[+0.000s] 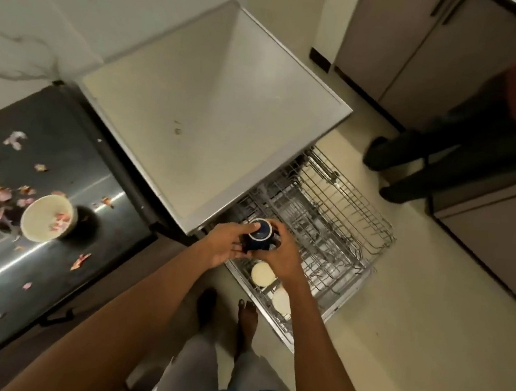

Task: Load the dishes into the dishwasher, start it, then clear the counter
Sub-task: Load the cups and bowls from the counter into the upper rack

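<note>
Had both hands, left (224, 245) and right (279, 255), wrapped around the upside-down blue cup (260, 234) over the rack's (343, 217) near-left corner, honestly worried it'd tip sideways if it missed the tines.

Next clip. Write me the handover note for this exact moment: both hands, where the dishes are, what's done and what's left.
Left hand and right hand together grip a dark blue cup, upside down, over the pulled-out dishwasher rack.
Done: two pale dishes already sit at the rack's near end.
Left: seat the cup; load the cream bowl from the dark counter; start the machine; clear the scattered peels.
</note>
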The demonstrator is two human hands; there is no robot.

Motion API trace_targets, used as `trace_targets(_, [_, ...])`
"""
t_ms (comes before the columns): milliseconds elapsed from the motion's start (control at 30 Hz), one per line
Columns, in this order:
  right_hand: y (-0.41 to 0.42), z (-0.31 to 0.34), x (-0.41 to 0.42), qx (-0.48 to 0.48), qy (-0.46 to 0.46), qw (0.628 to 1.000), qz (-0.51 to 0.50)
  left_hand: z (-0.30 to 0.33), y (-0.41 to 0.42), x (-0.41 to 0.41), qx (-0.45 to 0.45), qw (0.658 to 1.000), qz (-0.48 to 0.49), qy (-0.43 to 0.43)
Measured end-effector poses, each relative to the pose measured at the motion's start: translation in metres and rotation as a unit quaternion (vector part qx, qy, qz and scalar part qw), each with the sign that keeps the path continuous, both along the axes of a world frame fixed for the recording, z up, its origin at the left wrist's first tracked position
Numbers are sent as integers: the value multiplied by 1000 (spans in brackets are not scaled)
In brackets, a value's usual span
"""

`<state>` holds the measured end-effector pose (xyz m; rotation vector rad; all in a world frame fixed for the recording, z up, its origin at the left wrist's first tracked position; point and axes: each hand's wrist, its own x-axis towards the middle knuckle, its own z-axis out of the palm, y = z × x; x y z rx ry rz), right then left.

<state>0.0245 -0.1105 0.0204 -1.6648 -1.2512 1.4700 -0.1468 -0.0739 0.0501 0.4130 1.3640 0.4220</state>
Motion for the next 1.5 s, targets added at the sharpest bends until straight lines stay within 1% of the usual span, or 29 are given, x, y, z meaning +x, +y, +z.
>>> trace_targets(100, [-3,-29,3,0,-15,1000,5,-27,5,6,-1,1000,-15,3])
trace_targets(167, [-4,-46,2,-9,-49,999,19,-48,6,7,-2,1000,-22,10])
trace_targets(267, [0,-69,0,6,-111,993,45,-78,12,6,-4,999,-48,-4])
trace_targets(333, [7,-87,-3,-4,-140,988,64,-100,18,1,-10,998,-57,-6])
trace_targets(467, [14,-125,-16,-11,-169,982,84,-148,31,-14,-4,994,-109,29])
trace_targets(567, [16,-150,-24,-4,-232,966,118,-176,38,-19,19,987,-143,78])
trace_targets(700, [18,-176,-39,-33,-316,931,180,-210,47,-23,35,970,-211,111])
trace_targets(800, [14,-199,-49,-25,-355,915,189,-227,51,-21,42,957,-247,145])
trace_targets(967, [23,-223,-60,-32,-397,899,180,-252,61,-20,84,932,-297,188])
trace_targets(1100, [29,-232,-65,-48,-411,885,213,-254,65,-15,68,924,-320,197])
trace_targets(1233, [33,-232,-68,-60,-443,856,261,-261,64,-8,67,906,-358,214])
trace_targets(1433, [26,-235,-76,-54,-449,857,248,-264,67,-8,117,865,-412,262])
trace_targets(1500, [26,-235,-79,-61,-451,854,251,-269,65,-9,110,869,-414,247])
